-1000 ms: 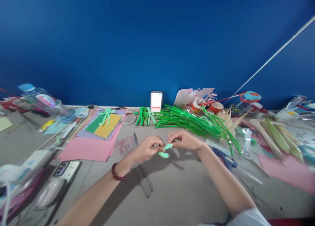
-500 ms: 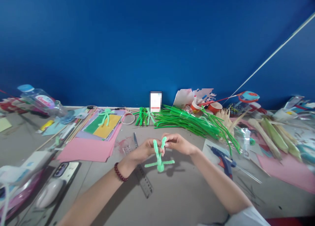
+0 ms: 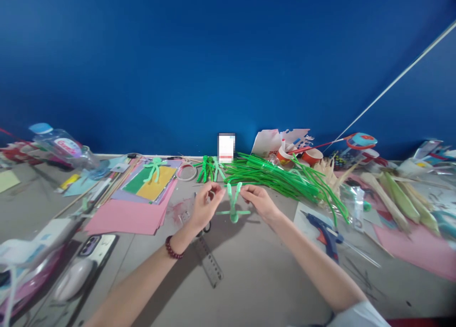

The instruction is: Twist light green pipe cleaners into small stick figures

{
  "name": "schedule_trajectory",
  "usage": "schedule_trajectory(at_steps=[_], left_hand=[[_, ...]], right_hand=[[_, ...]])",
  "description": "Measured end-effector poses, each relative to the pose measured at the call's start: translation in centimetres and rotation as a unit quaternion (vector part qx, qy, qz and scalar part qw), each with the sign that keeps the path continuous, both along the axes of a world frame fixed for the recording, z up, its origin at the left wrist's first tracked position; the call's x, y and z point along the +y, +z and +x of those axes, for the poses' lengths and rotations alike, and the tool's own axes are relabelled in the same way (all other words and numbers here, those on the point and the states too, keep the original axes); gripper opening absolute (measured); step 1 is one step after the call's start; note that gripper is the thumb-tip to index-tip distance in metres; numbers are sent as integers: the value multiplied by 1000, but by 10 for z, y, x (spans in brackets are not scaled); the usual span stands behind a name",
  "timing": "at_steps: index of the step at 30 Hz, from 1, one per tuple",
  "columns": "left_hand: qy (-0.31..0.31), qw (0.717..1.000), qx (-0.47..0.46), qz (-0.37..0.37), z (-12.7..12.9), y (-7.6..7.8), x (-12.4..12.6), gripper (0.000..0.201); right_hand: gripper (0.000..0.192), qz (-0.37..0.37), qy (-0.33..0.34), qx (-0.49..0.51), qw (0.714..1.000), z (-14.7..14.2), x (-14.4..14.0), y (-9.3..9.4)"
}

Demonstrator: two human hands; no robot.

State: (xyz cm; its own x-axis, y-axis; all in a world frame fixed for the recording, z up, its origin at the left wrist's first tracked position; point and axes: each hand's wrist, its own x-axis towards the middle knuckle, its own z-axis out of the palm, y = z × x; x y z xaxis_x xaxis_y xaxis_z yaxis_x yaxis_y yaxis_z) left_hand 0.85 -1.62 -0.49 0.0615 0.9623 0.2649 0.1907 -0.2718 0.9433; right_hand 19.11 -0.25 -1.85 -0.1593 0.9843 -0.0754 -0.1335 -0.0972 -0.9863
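At the far left of the surface (image 3: 256, 289), a clear plastic bottle (image 3: 62, 144) with a blue cap is lying on its side, and nearer the person a phone (image 3: 93, 245) and a pale mouse (image 3: 71, 280) are resting side by side. Further right, pink paper (image 3: 128, 216) is lying under a stack of coloured sheets (image 3: 151, 184), with a light green pipe-cleaner figure (image 3: 154, 167) sitting on top. A clear ruler (image 3: 208, 263) is lying below the hands.

The left hand (image 3: 204, 208), with a dark red bead bracelet (image 3: 172, 249) on its wrist, is pinching the tip of one upper limb of a pale green pipe-cleaner figure (image 3: 233, 208). The right hand (image 3: 259, 201) is pinching the tip of the other upper limb, so both hands are closed narrowly on the figure and are holding it just above the surface, between them, its rounded end pointing down.

Behind the hands, several dark green figures (image 3: 208, 168) are standing near the wall. To the right, a bundle of green pipe cleaners (image 3: 281, 177) is spreading across the surface, a blue glue gun (image 3: 324, 232) is lying on a white sheet, and dried corn husks (image 3: 395, 196) are lying at the far right.
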Motion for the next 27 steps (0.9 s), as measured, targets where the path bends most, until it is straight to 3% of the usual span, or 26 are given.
schedule_trajectory(at_steps=[4,10,16,20,27], left_hand=[[34,974,143,171,4,-6,-9,13],[29,953,235,191,9,-19,-11,13],[43,937,255,235,8,-21,-10,11],[34,953,202,223,7,-19,-8,12],[-27,988,106,104,7,-19,-1,14]], right_hand=[[30,-18,-49,-15,999,-6,-3,-2],[31,-60,-77,16,995,-19,-18,-4],[31,-66,-69,36,995,-24,-24,-2],[28,-17,-67,0,998,-22,-23,-3],[28,52,-25,20,998,-21,-20,-8]])
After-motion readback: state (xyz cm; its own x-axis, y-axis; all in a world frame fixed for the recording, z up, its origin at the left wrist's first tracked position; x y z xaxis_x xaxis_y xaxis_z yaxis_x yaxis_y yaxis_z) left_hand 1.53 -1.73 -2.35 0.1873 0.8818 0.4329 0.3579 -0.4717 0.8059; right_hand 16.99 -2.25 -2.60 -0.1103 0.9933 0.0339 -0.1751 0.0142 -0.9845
